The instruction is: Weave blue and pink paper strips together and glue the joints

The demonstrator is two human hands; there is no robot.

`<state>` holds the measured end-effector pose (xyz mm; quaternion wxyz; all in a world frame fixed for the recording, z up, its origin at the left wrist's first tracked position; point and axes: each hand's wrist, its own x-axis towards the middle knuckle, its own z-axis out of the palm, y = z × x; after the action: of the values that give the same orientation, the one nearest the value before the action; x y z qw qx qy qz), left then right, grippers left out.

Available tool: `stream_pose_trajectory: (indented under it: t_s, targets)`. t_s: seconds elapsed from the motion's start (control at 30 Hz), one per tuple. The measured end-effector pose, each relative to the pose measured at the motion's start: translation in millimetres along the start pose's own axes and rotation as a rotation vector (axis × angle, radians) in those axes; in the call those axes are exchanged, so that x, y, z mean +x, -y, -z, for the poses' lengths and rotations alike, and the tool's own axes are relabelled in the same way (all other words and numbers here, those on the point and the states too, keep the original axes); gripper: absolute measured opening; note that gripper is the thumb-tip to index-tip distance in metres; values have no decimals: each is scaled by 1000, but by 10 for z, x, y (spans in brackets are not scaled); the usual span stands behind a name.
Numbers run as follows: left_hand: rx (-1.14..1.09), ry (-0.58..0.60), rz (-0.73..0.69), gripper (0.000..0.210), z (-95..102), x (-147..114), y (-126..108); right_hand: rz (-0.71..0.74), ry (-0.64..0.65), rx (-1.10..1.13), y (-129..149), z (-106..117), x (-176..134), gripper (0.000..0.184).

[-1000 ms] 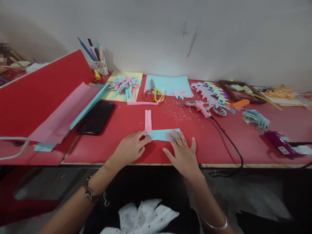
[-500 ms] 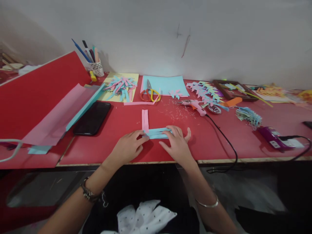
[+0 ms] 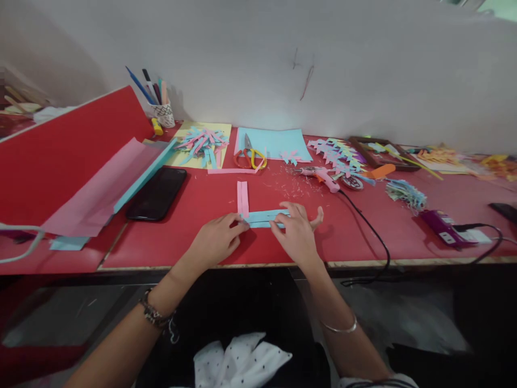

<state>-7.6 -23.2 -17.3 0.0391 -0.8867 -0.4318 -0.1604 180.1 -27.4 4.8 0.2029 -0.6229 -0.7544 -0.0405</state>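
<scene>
A folded pink paper strip point(image 3: 243, 198) and a folded light blue paper strip point(image 3: 260, 219) meet at a corner on the red table, forming an L. My left hand point(image 3: 218, 241) has its thumb and forefinger closed on the left end of the blue strip, where the pink one joins it. Along the blue strip's right part, my right hand point(image 3: 298, 233) closes its thumb and forefinger on the paper, its little finger sticking out. The strip's right end is hidden behind those fingers.
Scissors point(image 3: 248, 153) lie on blue sheets point(image 3: 274, 140), near a pile of cut strips point(image 3: 204, 141). A pink glue gun point(image 3: 323, 177) trails a black cord. A phone point(image 3: 157, 194), a cup of pens point(image 3: 163, 114) and a purple power box point(image 3: 440, 229) also stand around.
My right hand's thumb has drawn in toward its forefinger on the blue strip. My left hand keeps its place at the corner. The whole view has shifted slightly.
</scene>
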Motion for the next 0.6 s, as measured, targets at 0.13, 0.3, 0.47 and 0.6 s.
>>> stream_pose_trajectory:
  t_s: [0.13, 0.3, 0.47, 0.6]
  targets:
    - [-11, -3, 10, 31, -8, -2, 0, -90, 0, 14, -119, -87, -49, 23]
    - [-18, -4, 14, 32, -19, -8, 3, -175, -62, -20, -244, -124, -82, 28]
    - [-28, 2, 14, 31, -16, -12, 4, -268, -166, -118, -276, -54, -97, 25]
    - [-16, 10, 17, 31, -16, -5, 3, -62, -134, -78, -58, -2, -108, 41]
